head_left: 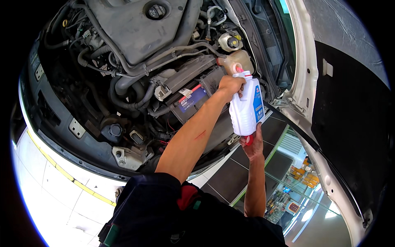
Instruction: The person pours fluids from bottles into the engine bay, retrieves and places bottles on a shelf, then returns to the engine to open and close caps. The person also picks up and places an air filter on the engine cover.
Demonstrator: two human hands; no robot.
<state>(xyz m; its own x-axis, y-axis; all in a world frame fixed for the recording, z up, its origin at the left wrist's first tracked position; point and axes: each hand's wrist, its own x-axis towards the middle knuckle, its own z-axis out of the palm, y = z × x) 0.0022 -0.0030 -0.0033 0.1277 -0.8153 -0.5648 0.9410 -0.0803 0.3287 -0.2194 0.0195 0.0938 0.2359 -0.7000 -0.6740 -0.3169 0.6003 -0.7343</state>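
A white plastic jug (242, 117) with a blue label is tilted in my hands, its mouth at the open neck of a yellowed translucent coolant tank (242, 60). Pinkish-red liquid shows between the two mouths. My left hand (231, 86) is closed around the jug's handle, close to its neck. Under the jug's base, my right hand (256, 147) supports it from below. A red cap (249, 140) sits in the fingers of that hand, against the base. Part of the right hand's grip is hidden behind the jug.
A battery (192, 101) lies below my left forearm. The engine cover (133, 33), hoses and a small fluid reservoir (228, 42) with a black cap surround the tank. On the right rise the raised hood (349, 111) and a dark support rod (294, 128).
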